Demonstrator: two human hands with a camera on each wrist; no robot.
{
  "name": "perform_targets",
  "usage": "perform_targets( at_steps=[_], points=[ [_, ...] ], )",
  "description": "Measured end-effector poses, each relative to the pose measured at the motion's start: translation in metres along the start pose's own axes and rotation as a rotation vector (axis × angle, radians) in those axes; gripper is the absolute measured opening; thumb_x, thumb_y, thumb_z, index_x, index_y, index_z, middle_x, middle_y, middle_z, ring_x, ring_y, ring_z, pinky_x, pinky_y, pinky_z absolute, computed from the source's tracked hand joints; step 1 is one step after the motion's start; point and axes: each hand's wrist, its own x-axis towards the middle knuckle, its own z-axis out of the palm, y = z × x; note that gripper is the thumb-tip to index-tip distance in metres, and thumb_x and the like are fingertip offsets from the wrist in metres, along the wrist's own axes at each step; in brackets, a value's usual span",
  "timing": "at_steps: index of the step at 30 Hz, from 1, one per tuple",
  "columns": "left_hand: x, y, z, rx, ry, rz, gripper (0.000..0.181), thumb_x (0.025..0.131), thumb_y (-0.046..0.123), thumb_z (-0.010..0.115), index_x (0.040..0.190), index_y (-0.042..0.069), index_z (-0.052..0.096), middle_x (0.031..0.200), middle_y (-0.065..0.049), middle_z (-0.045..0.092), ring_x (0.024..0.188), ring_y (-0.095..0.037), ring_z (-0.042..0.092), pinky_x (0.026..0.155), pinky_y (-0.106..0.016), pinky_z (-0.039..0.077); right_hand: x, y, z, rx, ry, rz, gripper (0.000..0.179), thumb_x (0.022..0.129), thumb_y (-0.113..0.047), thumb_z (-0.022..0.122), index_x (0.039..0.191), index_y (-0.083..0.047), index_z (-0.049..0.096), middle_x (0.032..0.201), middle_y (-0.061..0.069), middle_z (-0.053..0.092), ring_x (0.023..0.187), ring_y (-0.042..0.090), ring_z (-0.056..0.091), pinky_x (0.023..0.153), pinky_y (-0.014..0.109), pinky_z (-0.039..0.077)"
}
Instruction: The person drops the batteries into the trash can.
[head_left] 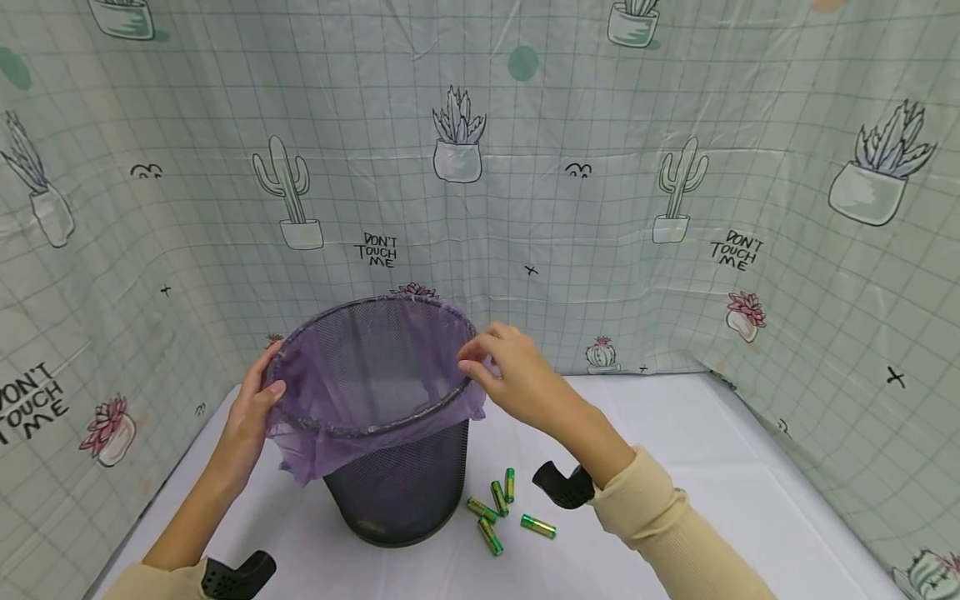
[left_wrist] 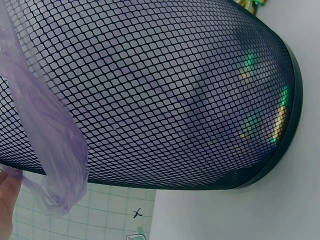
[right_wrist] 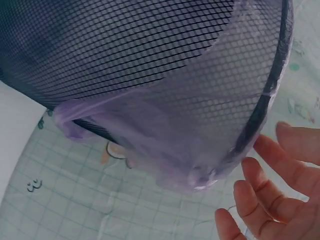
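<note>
With the bin taken as the clock's centre, the rim of a black mesh bin is gripped at nine o'clock by the left hand; the thumb is laid over the edge and the fingers are set outside it. The left forearm is stretched in from eight o'clock, the right from four. At three o'clock the right hand is raised beside the rim, its fingers loosely bent and its thumb parted from them; whether the rim is touched cannot be told. The bin is lined with a purple bag, whose edge is folded outward over the rim. Near the base, at four o'clock, five green-and-gold batteries are scattered on the white tabletop.
</note>
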Motion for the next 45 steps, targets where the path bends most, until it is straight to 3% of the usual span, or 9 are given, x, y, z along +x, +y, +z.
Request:
perform_targets(
  at_steps=[5, 12, 27, 38, 45],
  points=[
    [0.000, 0.000, 0.001, -0.001, -0.001, 0.007, 0.055, 0.097, 0.018, 0.033, 0.150, 0.017, 0.017, 0.158, -0.010, -0.001, 0.142, -0.012, 0.005, 0.100, -0.005, 0.018, -0.017, 0.016, 0.002, 0.114, 0.086, 0.054, 0.024, 0.095, -0.020, 0.052, 0.112, -0.007, 0.062, 0.102, 0.004, 0.058, 0.094, 0.019, 0.052, 0.081, 0.034, 0.044],
    [0.000, -0.001, 0.001, 0.002, 0.004, 0.005, 0.056, 0.096, 0.019, 0.033, 0.150, 0.016, 0.017, 0.158, -0.010, -0.002, 0.143, -0.014, 0.003, 0.100, -0.005, 0.018, -0.044, 0.041, 0.016, 0.107, 0.138, 0.099, 0.025, 0.094, -0.018, 0.054, 0.115, -0.008, 0.062, 0.102, 0.002, 0.061, 0.089, 0.013, 0.053, 0.078, 0.032, 0.045],
    [0.000, 0.000, 0.001, -0.008, -0.001, -0.013, 0.056, 0.097, 0.021, 0.034, 0.150, 0.018, 0.016, 0.158, -0.008, -0.004, 0.144, -0.019, -0.001, 0.100, -0.005, 0.018, -0.102, 0.093, 0.059, 0.195, 0.052, 0.377, 0.043, 0.086, -0.028, 0.066, 0.123, -0.010, 0.057, 0.099, 0.000, 0.060, 0.092, 0.018, 0.054, 0.076, 0.032, 0.046],
    [0.000, 0.001, 0.001, -0.005, -0.003, -0.010, 0.056, 0.097, 0.020, 0.033, 0.150, 0.018, 0.016, 0.158, -0.008, -0.004, 0.144, -0.019, 0.000, 0.100, -0.005, 0.018, -0.128, 0.115, 0.085, 0.292, 0.035, 0.508, 0.060, 0.079, -0.027, 0.073, 0.130, -0.007, 0.049, 0.098, 0.008, 0.060, 0.084, 0.016, 0.051, 0.067, 0.023, 0.043],
    [0.000, 0.001, 0.001, -0.001, -0.001, -0.016, 0.056, 0.097, 0.021, 0.033, 0.150, 0.018, 0.015, 0.158, -0.008, -0.004, 0.144, -0.021, -0.001, 0.100, -0.004, 0.018, -0.140, 0.129, 0.101, 0.305, -0.049, 0.538, 0.059, 0.079, -0.027, 0.072, 0.129, -0.004, 0.050, 0.097, 0.007, 0.060, 0.082, 0.014, 0.050, 0.066, 0.024, 0.041]
  ],
)
